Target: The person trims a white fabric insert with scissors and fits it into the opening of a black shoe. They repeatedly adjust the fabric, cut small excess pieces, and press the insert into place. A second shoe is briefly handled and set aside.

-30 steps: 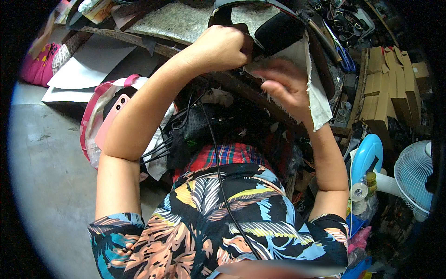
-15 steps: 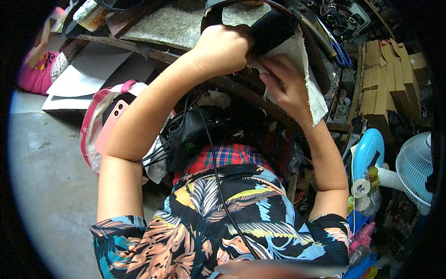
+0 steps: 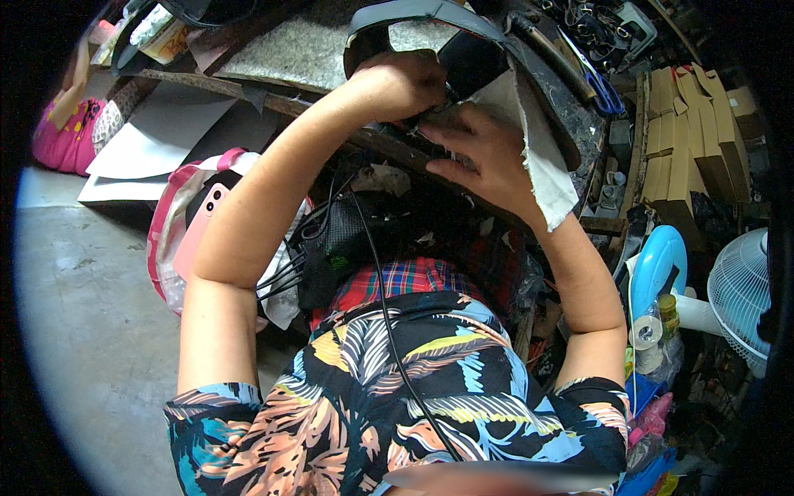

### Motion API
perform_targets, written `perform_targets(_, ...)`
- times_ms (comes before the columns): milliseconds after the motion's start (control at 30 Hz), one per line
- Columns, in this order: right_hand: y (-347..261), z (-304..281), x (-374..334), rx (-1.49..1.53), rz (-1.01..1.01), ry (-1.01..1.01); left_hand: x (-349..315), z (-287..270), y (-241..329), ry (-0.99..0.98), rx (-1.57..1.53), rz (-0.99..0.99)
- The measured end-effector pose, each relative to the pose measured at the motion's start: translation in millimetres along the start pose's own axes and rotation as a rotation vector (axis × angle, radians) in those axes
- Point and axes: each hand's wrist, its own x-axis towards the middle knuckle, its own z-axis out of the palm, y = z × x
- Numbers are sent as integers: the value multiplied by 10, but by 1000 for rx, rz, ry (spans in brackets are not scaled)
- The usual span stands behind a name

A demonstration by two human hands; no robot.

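A black, curved piece (image 3: 475,62) of leather-like material, with a broad looped band, lies at the bench's front edge. My left hand (image 3: 405,83) is closed on its near edge, the fingertips hidden behind the knuckles. Off-white cloth (image 3: 542,165) with a frayed edge hangs from the piece at its right and drapes over my right wrist. Just below the piece, my right hand (image 3: 484,157) has its fingers stretched and apart, their tips close to my left hand. Whether those tips touch the piece is hard to see.
The worn bench (image 3: 306,54) carries a wooden-handled tool (image 3: 546,50) and blue-handled scissors (image 3: 608,95). Cardboard pieces (image 3: 686,140) stand at right, above a white fan (image 3: 736,289). A pink phone (image 3: 198,231) rests in a pink-trimmed bag (image 3: 169,273) by my left arm. A black cable (image 3: 385,298) crosses my lap.
My left hand has shifted slightly left, and my right hand has moved left and down with its fingers spreading. The black piece has turned, showing more of its looped band.
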Motion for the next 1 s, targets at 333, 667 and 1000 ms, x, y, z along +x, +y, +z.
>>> perform_targets(333,-7,144,-85,-160,231,205,-48,-6,-18,61,11,185)
perform_targets(667,-29,266,-48,-214,299,145,-68,9,42,71,-27,111)
perform_targets(1000,-48,247,-26,-178,270,145,-45,1,47,69,-29,67)
